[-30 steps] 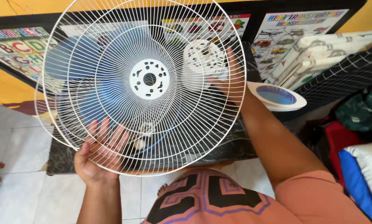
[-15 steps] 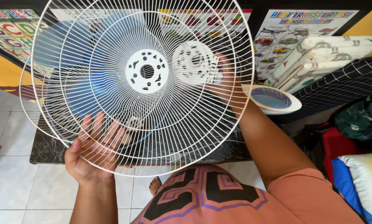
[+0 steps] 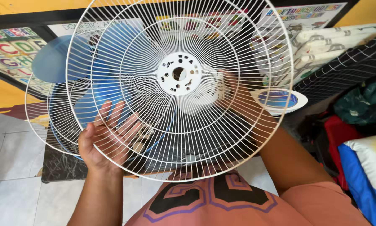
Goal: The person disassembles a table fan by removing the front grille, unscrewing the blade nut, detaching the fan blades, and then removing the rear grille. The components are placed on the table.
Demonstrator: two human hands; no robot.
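You hold a large white wire fan guard (image 3: 221, 138) up in front of your chest, tilted toward you, above a dark marbled surface (image 3: 60, 165). Its round white centre plate (image 3: 179, 73) is pierced with small holes. Your left hand (image 3: 106, 140) spreads its fingers flat behind the lower left wires, thumb hooked on the rim. Your right hand (image 3: 234, 94) reaches behind the guard's right side, fingers closed on the wires. Behind it lie a second guard (image 3: 39, 125) and blue fan blades (image 3: 56, 62).
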